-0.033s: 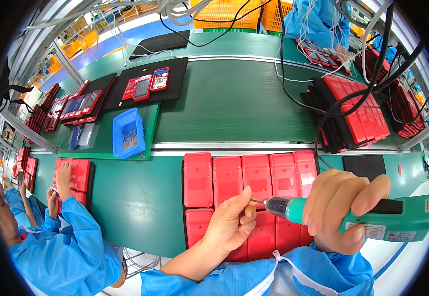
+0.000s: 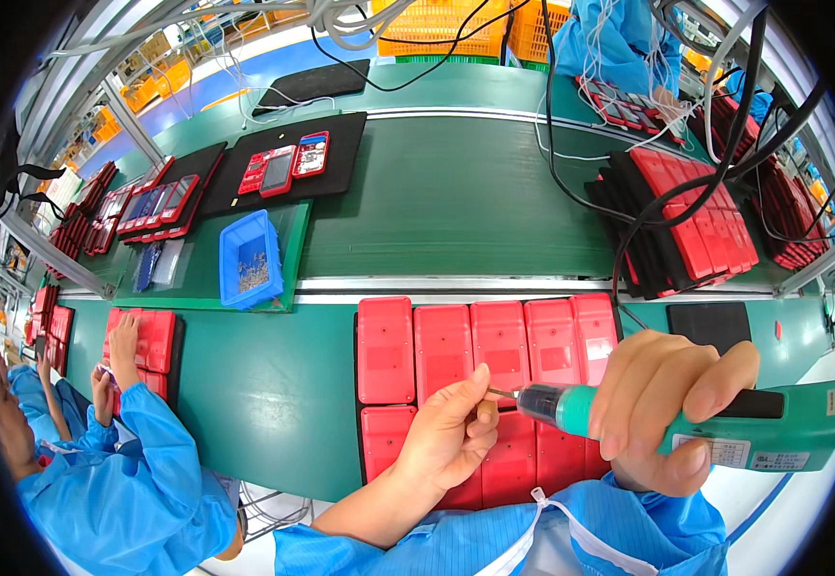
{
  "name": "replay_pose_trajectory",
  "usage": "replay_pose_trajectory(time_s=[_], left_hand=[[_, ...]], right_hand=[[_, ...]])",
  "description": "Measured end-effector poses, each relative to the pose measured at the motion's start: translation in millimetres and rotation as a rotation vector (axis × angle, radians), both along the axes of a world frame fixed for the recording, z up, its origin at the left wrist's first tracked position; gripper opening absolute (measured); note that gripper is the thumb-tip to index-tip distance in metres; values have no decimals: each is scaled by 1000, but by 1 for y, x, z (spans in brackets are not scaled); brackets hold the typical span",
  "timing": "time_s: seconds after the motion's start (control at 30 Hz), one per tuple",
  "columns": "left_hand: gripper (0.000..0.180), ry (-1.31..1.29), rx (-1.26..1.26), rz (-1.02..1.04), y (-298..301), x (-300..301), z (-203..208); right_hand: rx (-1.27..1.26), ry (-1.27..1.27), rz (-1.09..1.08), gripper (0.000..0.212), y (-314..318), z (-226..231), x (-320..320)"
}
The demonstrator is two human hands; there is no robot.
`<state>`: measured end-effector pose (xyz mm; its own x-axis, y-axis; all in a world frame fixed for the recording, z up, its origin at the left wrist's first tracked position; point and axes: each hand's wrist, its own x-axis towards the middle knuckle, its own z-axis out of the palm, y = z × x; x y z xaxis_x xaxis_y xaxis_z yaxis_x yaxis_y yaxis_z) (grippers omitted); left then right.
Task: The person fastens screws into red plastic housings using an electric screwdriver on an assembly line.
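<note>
Green power screwdriver at four o'clock is wrapped in your right hand; your left hand appears to pinch its bit. Red casings lie at five o'clock; which are finished or left, I cannot tell. Small metallic pieces lie in the blue bin at nine.

I face a green worktop, pale metal rail along its far edge, wide dark-green surface beyond. Silver frame post slants at my upper left. Past the far side I see yellow crates and blue floor; pale floor shows at my lower right. Light is bright, soft sheen on the green.
</note>
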<state>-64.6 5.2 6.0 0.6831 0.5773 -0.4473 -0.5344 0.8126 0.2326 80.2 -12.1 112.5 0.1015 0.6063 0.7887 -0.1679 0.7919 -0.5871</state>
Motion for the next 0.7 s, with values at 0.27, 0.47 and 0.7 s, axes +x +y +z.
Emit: replay_pose_trajectory(time_s=[0.27, 0.47, 0.7], left_hand=[[32, -42, 62, -64, -3, -3, -4], [34, 73, 100, 182, 13, -44, 6], [18, 126, 243, 581, 14, -76, 9]], right_hand=[[12, -39, 76, 29, -1, 5, 3], [-77, -32, -29, 32, 10, -9, -6], [-215, -174, 188, 26, 27, -29, -12]])
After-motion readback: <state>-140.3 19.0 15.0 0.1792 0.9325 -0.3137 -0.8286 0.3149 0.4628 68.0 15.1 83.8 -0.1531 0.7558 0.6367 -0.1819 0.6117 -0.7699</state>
